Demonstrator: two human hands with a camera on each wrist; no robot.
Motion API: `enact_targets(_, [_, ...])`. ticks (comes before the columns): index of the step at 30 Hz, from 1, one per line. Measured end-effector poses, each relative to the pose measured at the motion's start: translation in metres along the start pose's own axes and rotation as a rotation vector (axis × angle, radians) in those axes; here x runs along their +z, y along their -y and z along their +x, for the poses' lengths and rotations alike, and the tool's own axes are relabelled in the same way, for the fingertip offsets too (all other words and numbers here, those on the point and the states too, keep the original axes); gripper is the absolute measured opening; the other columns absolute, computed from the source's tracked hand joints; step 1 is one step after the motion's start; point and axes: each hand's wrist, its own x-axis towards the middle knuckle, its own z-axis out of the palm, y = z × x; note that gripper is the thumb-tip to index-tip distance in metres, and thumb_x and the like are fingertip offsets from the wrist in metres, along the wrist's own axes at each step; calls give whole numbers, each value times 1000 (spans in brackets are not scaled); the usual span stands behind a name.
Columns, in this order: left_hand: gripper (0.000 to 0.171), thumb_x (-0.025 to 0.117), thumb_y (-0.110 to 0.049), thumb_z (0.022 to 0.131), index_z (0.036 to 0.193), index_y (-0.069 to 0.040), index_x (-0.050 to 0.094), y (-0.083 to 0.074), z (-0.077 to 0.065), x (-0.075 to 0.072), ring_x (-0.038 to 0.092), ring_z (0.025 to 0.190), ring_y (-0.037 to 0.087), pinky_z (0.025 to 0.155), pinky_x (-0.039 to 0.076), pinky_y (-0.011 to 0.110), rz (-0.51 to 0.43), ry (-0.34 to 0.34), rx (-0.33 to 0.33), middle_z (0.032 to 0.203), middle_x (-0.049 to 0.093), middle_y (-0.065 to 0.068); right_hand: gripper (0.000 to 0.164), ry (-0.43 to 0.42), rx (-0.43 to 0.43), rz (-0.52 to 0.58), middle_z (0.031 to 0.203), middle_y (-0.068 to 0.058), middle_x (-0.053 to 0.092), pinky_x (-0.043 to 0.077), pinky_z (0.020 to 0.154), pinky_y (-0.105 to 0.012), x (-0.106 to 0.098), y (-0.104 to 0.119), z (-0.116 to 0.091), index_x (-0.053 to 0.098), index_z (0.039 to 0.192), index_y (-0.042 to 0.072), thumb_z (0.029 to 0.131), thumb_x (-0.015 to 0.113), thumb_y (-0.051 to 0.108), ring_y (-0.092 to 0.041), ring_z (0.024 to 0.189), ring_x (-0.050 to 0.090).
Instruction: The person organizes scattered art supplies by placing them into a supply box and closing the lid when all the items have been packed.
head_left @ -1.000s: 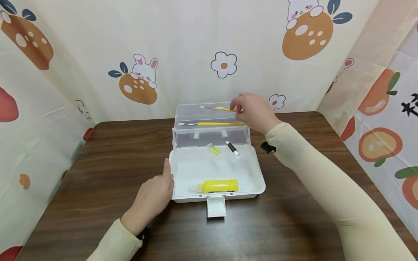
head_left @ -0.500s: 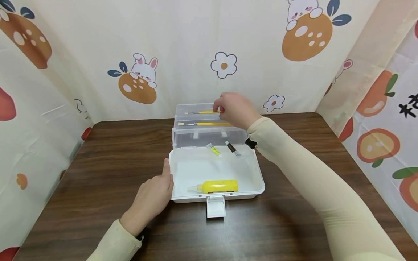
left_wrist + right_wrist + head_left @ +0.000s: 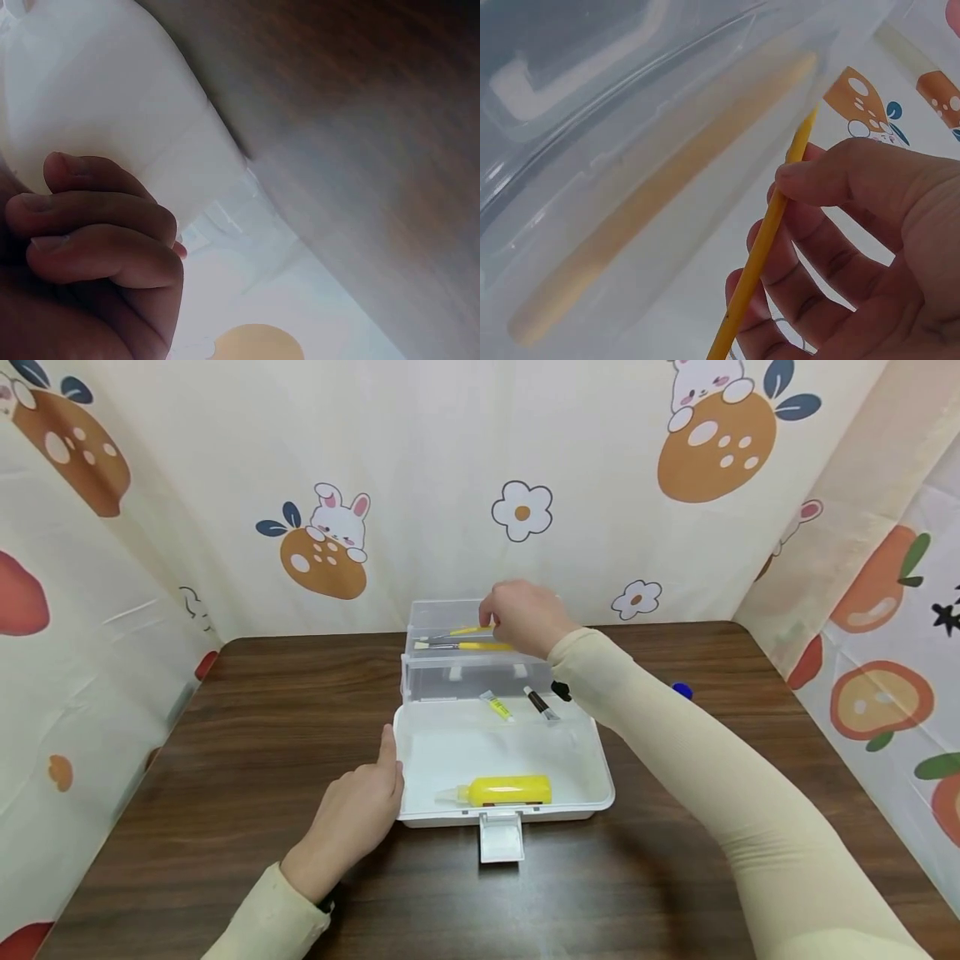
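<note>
A white plastic box point(image 3: 501, 735) stands with its translucent lid point(image 3: 448, 672) raised at the back. My left hand point(image 3: 358, 802) holds the box's left edge. In the left wrist view, its fingers point(image 3: 112, 247) curl beside the box wall. My right hand point(image 3: 528, 614) pinches a slim paintbrush point(image 3: 761, 240) with a yellow handle, tilted bristles-left over the lid. A second, thicker yellow-handled paintbrush point(image 3: 468, 646) lies in the lid, seen blurred through the plastic in the right wrist view. A yellow squeeze bottle point(image 3: 510, 790) and two small paint tubes point(image 3: 497, 706) lie inside the box.
The box rests on a dark wooden table point(image 3: 292, 718), its white latch point(image 3: 501, 837) hanging open at the front. A small blue round thing point(image 3: 682, 691) is partly hidden behind the right forearm. A printed curtain point(image 3: 427, 460) borders the table at the back and sides.
My right hand has moved left and down with the slim paintbrush, nearer the thicker one in the lid. The blue thing has come into view. The left hand stays at the box's edge.
</note>
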Motion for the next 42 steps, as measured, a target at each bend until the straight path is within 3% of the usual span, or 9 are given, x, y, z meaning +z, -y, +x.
enact_targets(10, [59,40,-19,106,152,11,22,-1,0,1,41,42,13,39,32,31,14,-8,-3,49,43,-2,28,6,-41,21,97,-1,71,50,83,-35,7,2,3,78,102,13,85,63,-4,-20,91,61])
enact_targets(16, [58,40,-18,105,152,12,24,-1,0,0,44,44,14,40,34,32,21,-22,7,51,46,0,25,0,4,97,104,-4,69,49,89,-36,-4,-1,-8,75,109,8,89,64,0,-21,97,60])
enact_targets(23, [57,39,-17,105,150,14,25,0,0,1,42,42,14,38,32,32,31,-32,18,48,44,-1,19,-115,66,215,98,-5,67,49,81,-36,-21,-26,-45,73,106,7,92,61,7,-22,90,59])
enact_targets(31, [57,40,-17,104,149,15,26,0,2,1,38,40,13,37,29,30,53,-42,43,47,39,-2,15,-221,158,275,98,-7,70,50,76,-40,-13,-74,-91,74,103,6,94,63,10,-24,87,61])
enact_targets(42, [58,40,-17,105,150,16,24,0,-1,1,33,40,12,38,27,29,38,-33,36,46,39,-3,17,-220,307,281,96,-14,69,50,78,-48,4,-128,-146,73,104,4,95,62,13,-29,88,61])
